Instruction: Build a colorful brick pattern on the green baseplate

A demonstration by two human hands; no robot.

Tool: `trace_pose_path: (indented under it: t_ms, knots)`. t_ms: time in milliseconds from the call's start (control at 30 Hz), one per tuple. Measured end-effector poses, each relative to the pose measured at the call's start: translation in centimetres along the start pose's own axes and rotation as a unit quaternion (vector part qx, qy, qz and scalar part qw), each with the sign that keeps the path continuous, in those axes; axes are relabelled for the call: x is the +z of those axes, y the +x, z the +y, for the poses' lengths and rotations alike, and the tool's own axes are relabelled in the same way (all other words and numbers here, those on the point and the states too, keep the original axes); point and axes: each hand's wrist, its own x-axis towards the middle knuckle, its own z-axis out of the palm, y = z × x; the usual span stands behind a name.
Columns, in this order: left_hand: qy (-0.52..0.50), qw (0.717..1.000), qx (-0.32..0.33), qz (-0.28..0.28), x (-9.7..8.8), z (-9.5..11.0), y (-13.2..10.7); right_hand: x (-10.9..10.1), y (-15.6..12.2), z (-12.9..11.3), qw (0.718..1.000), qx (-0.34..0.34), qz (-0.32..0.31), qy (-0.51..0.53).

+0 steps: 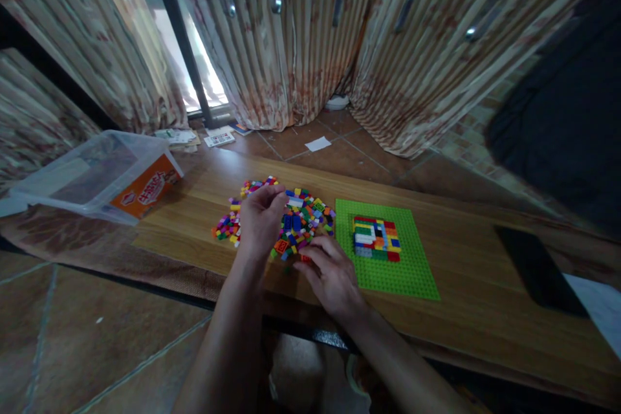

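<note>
A heap of small mixed-colour toy building bricks (pixel 295 223) lies on the wooden tabletop. My left hand (pixel 261 217) is over the heap's left part with its fingers curled together; whatever they hold, if anything, is hidden. At the heap's near right edge, my right hand (pixel 334 275) has its thumb and fingertips closed about a red brick (pixel 305 258). To the right of the heap lies a green studded baseplate (pixel 402 278). A multicoloured, roughly square brick build (pixel 376 239) stands on it, with walls of red, yellow, blue, green and grey bricks around an inner part.
A clear plastic box (pixel 97 171) with an orange label stands at the table's left end. Toward the right end lies a dark flat object (pixel 538 268), with white paper (pixel 594 304) beside it. Striped curtains (pixel 291 45) hang behind the table, and papers lie on the tiled floor.
</note>
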Motion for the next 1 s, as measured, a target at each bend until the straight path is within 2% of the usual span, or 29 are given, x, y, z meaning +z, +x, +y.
trace_pose_path:
  t_ms: [233, 400, 500, 600, 700, 833, 1000]
  knots:
    - [0.004, 1.000, 0.008, -0.011, 0.0, -0.1, 0.0, -2.0, -0.1, -0.5, 0.995, 0.052, 0.027, 0.078]
    - [0.012, 1.000, 0.011, -0.019, 0.2, -0.1, 0.1, -3.7, -0.3, 0.0, 0.973, 0.134, 0.083, 0.169]
    - [0.016, 1.000, 0.007, -0.018, 0.3, 0.1, 0.0, -5.5, -0.2, 1.2, 0.942, 0.215, 0.114, 0.229]
    - [0.024, 1.000, 0.006, -0.020, 0.5, 0.3, -0.2, -7.7, 0.0, 2.8, 0.892, 0.299, 0.139, 0.310]
    - [0.032, 0.999, 0.011, -0.021, 0.7, 0.3, -0.3, -9.9, 0.0, 4.5, 0.859, 0.326, 0.172, 0.356]
    - [0.036, 0.999, 0.011, -0.016, 0.9, 0.1, -0.3, -12.3, -0.6, 6.3, 0.860, 0.337, 0.193, 0.332]
    - [0.055, 0.998, 0.022, -0.022, 1.0, 0.0, -0.3, -14.4, -1.6, 7.5, 0.873, 0.380, 0.141, 0.272]
